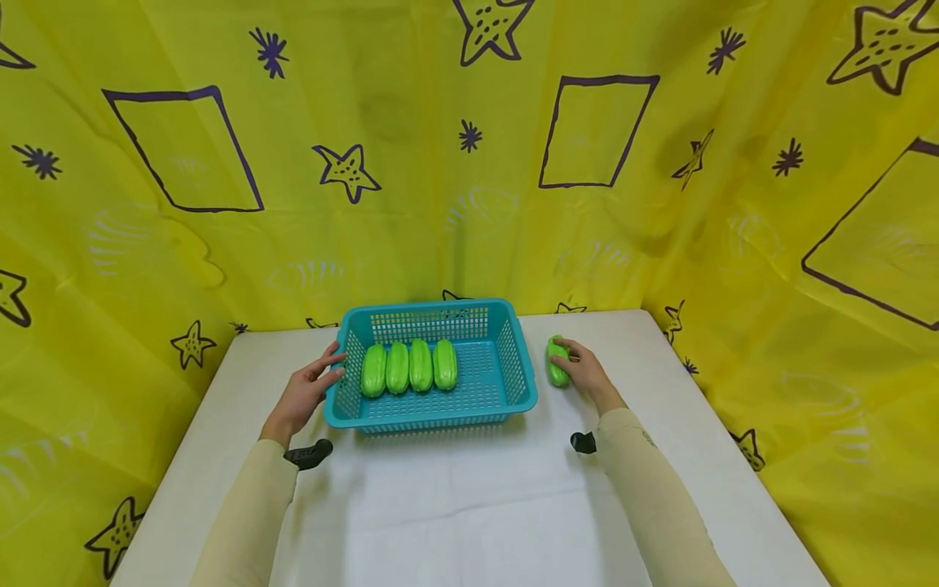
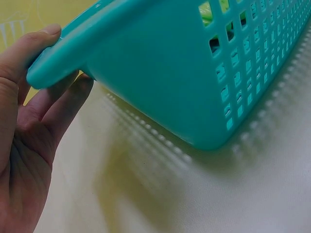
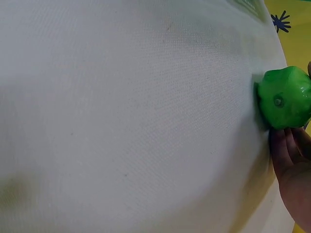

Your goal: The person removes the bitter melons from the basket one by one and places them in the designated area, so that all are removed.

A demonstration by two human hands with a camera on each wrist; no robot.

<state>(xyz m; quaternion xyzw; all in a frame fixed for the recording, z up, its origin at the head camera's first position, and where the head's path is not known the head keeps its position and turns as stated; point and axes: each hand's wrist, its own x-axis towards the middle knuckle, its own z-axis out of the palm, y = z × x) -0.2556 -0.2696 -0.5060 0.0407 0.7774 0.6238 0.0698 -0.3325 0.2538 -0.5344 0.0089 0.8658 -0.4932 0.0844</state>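
Note:
A turquoise plastic basket [image 1: 433, 421] with perforated walls stands toward the back of the white table. Its left rim is gripped by my left hand [image 1: 302, 396]; in the left wrist view the thumb lies over the rim [image 2: 53, 73] and other fingers reach under it. Several light-green, ribbed, cucumber-like vegetables [image 1: 421, 365] lie side by side in the basket's left half. Right of the basket, on the table, another green ribbed vegetable [image 1: 557, 377] is held by my right hand [image 1: 589, 377]. The right wrist view shows that vegetable's round end [image 3: 282, 99], with fingers along its side.
A white cloth-like cover lies over the table [image 1: 455, 505]. Yellow curtains [image 1: 411, 236] with dark star drawings hang behind it and at both sides. A black wrist mount [image 1: 311, 454] shows at my left sleeve, another black mount [image 1: 584, 443] at the right.

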